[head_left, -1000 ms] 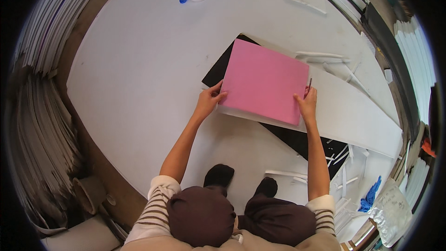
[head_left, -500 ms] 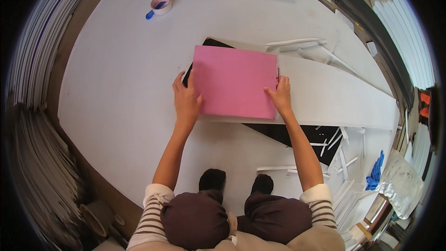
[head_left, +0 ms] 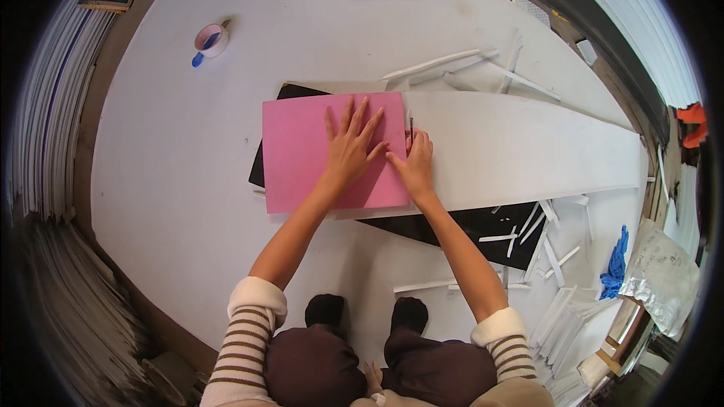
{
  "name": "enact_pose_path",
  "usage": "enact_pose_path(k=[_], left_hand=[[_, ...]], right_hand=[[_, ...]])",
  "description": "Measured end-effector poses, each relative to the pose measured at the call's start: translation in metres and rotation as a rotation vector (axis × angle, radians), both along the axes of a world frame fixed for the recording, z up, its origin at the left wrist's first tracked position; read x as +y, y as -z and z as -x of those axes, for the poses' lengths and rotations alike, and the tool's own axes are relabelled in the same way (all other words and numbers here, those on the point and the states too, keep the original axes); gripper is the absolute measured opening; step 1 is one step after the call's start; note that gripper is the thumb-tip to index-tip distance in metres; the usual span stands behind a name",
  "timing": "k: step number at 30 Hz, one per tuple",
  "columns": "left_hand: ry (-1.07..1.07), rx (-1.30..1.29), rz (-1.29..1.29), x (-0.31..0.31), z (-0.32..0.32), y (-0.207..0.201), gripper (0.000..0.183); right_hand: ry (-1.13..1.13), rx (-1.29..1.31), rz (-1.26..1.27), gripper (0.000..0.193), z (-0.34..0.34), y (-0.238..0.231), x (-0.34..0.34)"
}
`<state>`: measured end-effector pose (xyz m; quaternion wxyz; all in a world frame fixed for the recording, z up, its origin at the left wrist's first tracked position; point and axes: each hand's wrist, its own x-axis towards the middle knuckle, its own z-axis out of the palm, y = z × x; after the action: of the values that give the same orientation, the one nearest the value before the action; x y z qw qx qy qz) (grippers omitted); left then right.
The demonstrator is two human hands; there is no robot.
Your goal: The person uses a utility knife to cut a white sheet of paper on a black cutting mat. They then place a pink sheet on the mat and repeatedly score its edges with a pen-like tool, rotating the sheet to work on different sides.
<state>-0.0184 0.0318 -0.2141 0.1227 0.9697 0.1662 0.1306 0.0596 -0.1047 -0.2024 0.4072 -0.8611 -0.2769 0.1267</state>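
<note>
A pink rectangular board (head_left: 302, 154) lies on a long white foam sheet (head_left: 520, 139), which rests over a black sheet (head_left: 483, 230). My left hand (head_left: 351, 147) is flat on the pink board with its fingers spread, holding nothing. At the board's right edge, my right hand (head_left: 417, 166) is closed around a slim cutter (head_left: 412, 128), its dark, thin end pointing away from me. The thumb touches the pink board's edge. Most of the cutter is hidden by the fingers.
A tape roll (head_left: 212, 41) with a blue piece in it sits at the far left. White offcut strips (head_left: 520, 79) lie beyond the sheet, and more lie on the black sheet. Blue crumpled material (head_left: 615, 267) is at right. Stacked sheets (head_left: 49, 120) line the left.
My left hand has moved from the pink board's left edge onto its top, near the right side. My right hand stays at the right edge. The view has shifted.
</note>
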Motion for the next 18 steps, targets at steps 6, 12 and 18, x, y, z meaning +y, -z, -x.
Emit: enact_pose_path(k=[6, 12, 18], left_hand=[[-0.014, -0.014, 0.025, -0.003, 0.000, -0.005, 0.064], [-0.031, -0.004, 0.001, -0.002, 0.000, -0.007, 0.064], [-0.134, 0.196, 0.091, -0.024, -0.026, -0.028, 0.055]], right_hand=[[0.032, 0.033, 0.013, 0.061, 0.001, 0.001, 0.001], [0.010, -0.057, -0.062, 0.053, 0.002, 0.001, 0.003], [0.323, 0.554, -0.672, 0.032, -0.066, -0.014, -0.008]])
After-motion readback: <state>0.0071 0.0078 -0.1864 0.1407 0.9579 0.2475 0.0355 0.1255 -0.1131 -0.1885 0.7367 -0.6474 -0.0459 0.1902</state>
